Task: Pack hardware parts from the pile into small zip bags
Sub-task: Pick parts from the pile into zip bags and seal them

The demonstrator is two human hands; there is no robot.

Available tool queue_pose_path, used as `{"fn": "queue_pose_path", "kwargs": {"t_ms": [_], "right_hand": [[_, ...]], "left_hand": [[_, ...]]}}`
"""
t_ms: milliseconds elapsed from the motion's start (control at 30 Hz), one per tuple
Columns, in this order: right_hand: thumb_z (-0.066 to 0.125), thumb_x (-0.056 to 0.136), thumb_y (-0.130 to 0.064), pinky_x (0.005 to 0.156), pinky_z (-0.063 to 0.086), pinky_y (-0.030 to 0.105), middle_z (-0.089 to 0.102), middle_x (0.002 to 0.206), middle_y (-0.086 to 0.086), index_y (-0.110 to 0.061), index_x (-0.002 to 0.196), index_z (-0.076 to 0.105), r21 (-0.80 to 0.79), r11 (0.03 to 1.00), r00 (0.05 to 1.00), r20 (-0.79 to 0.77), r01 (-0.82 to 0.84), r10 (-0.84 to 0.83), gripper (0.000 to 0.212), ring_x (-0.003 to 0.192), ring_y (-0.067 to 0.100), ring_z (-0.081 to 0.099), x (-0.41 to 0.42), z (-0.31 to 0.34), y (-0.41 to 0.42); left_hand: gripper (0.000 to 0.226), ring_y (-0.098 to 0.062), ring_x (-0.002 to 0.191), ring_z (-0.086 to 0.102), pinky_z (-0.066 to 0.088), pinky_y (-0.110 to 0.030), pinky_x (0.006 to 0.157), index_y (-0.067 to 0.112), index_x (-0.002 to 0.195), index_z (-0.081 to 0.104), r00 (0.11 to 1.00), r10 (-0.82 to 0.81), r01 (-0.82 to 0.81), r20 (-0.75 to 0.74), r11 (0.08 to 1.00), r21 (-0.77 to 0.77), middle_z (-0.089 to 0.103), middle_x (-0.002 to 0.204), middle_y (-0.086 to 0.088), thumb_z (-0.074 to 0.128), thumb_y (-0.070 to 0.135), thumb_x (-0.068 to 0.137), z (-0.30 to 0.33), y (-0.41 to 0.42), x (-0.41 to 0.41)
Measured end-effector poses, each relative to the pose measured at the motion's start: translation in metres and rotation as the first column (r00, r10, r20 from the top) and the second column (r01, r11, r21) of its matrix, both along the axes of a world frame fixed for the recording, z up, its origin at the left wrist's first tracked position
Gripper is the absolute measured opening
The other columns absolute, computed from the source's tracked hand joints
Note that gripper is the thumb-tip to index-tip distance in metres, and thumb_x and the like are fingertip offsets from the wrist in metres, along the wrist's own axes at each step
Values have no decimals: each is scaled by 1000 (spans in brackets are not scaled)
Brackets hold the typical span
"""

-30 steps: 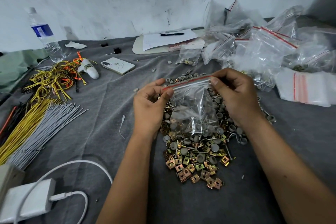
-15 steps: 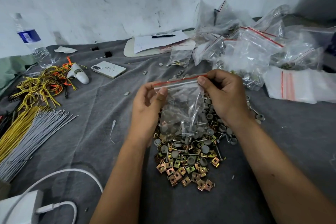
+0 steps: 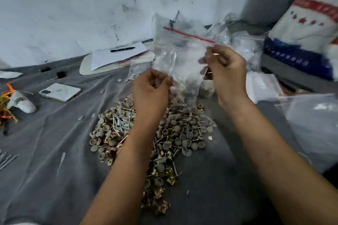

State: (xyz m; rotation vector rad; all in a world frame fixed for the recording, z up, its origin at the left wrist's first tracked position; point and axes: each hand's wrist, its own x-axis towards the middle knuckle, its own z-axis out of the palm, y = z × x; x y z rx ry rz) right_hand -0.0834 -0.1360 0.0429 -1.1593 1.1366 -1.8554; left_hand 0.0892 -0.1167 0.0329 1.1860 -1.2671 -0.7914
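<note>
The pile of hardware parts (image 3: pixel 155 133), grey round caps, pins and brass clips, lies on the grey cloth (image 3: pixel 54 151) under my forearms. Above its far edge I hold up a clear zip bag (image 3: pixel 182 55) with a red strip along its top. My right hand (image 3: pixel 225 71) pinches the bag's right edge just below the strip. My left hand (image 3: pixel 151 89) has its fingers curled round clear plastic at the bag's lower left. Grey parts show blurred through the plastic between my hands. Whether that plastic is one bag or two I cannot tell.
More clear bags (image 3: pixel 243 45) are heaped behind my right hand, and a big one (image 3: pixel 314 129) lies at the right. A printed sack (image 3: pixel 307 27) stands at the far right. A phone (image 3: pixel 60 92), a paper with a pen (image 3: pixel 118 52) and wires (image 3: pixel 5 104) lie to the left.
Both hands rose and moved back and right, away from above the pile. The small bag is no longer stretched level by its zip strip; a larger clear bag is now held up.
</note>
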Motion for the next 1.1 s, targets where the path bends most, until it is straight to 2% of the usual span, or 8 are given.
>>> {"fn": "queue_pose_path", "kwargs": {"t_ms": [133,300,433,600,833,933,1000,1100], "right_hand": [[69,96,-21,60,57,32,75,93,8,-18,110,62,208,962,952,-286,177,-113,16,69,15,70,-66,-5,10],[76,89,-35,66,50,33,73,78,1,-20,73,69,301,795,600,-794,528,-98,23,75,22,69,-159,-29,51],[71,72,-77,68,47,36,70,91,9,-17,83,64,395,563,396,-909,726,127,62,91,35,66,-194,-40,75],[67,83,-70,61,32,29,73,105,12,-18,79,62,472,578,332,-881,666,337,53,95,30,65,-184,-52,82],[63,94,-30,62,33,35,53,63,2,-15,58,49,420,772,465,-866,477,184,41,76,31,56,-164,-57,75],[65,97,-20,64,38,37,56,63,11,-6,62,56,328,889,729,-685,319,-9,39,68,26,55,-148,-46,73],[62,98,-8,66,45,33,60,72,24,15,76,57,262,964,963,-269,40,33,32,68,23,58,-129,-32,74],[56,98,-2,67,58,31,70,83,20,17,93,63,36,963,926,285,-267,246,20,73,24,69,-103,-8,78]], "left_hand": [[12,-32,82,77,64,-43,75,0,103,64,994,103,-99,-26,987,124,76,95,-18,71,5,94,-1,-65,-57],[79,-42,139,43,34,-44,114,2,149,35,811,314,-393,494,918,62,43,149,-25,76,22,85,-5,-65,-106],[54,-41,120,50,35,-41,101,2,126,53,841,280,-123,464,933,-339,47,133,-21,66,3,73,-17,-19,-166],[34,-29,105,61,37,-26,81,7,121,56,905,-238,198,353,969,146,63,115,-9,68,12,90,-44,7,-230],[13,-26,94,65,44,-12,70,15,95,56,969,-219,175,117,936,305,67,91,-2,64,24,97,-63,4,-230],[27,-35,103,70,55,-44,97,21,88,55,981,-190,193,-36,944,269,71,100,-11,58,45,101,-47,1,-213],[38,-37,109,69,53,-56,102,21,97,59,957,-232,271,-175,929,252,70,112,-15,51,58,100,-33,0,-195],[64,-38,121,65,48,-58,110,12,132,61,852,-389,500,-349,803,325,66,131,-18,46,65,101,-14,-2,-157]]}}
